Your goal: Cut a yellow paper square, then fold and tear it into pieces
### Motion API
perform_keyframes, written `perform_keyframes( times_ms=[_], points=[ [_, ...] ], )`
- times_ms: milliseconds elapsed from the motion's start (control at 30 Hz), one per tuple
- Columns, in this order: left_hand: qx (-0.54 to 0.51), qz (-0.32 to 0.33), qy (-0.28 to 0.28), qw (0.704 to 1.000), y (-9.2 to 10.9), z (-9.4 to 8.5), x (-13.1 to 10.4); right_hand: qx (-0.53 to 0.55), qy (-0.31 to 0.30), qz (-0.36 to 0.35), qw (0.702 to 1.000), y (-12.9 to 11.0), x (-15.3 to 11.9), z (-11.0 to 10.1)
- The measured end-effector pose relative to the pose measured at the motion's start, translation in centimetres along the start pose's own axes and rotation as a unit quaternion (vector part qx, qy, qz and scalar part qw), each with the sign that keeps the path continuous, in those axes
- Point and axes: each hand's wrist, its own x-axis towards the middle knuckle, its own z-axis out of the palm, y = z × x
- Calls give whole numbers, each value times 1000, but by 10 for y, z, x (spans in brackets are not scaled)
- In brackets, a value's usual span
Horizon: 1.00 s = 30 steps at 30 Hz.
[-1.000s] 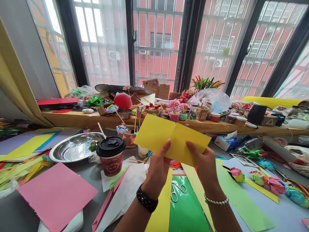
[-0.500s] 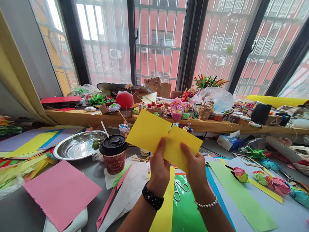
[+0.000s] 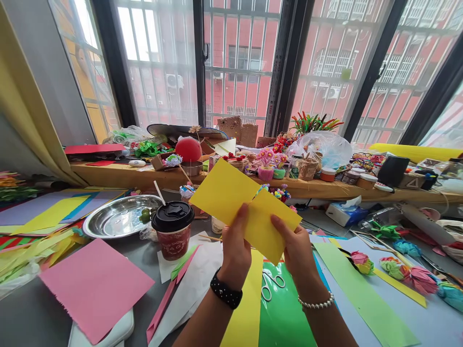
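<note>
My left hand (image 3: 236,250) pinches the left part of a yellow paper (image 3: 226,190), its thumb lying near the middle. With thumb on top, my right hand (image 3: 298,246) grips the right part of the yellow paper (image 3: 269,221), which is angled lower. A short split runs from the upper edge between the two parts. Whether they are still joined under my left thumb, I cannot tell. Below my hands, scissors (image 3: 269,284) with white handles rest on a green glossy sheet (image 3: 285,313), beside a long yellow strip (image 3: 246,299).
A lidded paper cup (image 3: 173,236) with a straw stands left of my hands, by a metal plate (image 3: 97,226). Pink paper (image 3: 97,289) lies front left. Green paper (image 3: 361,289) and paper flowers (image 3: 419,279) lie right. Crafts crowd the wooden ledge (image 3: 224,180).
My right hand has tilted and shifted slightly, lowering the right part of the yellow paper a little. The split between the parts looks slightly changed. The camera view has shifted slightly.
</note>
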Motion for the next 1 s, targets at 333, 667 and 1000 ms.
perform_keyframes(
  times_ms=[333, 667, 1000],
  points=[
    [-13, 8, 26, 1000, -4, -1, 3, 17, 13, -1, 1000, 4, 0, 2],
    [-7, 26, 40, 999, -7, -3, 6, 17, -3, -16, 1000, 10, 12, -6],
    [7, 71, 25, 997, 14, -3, 8, 40, 28, -20, 999, 3, 17, -14]
  ],
)
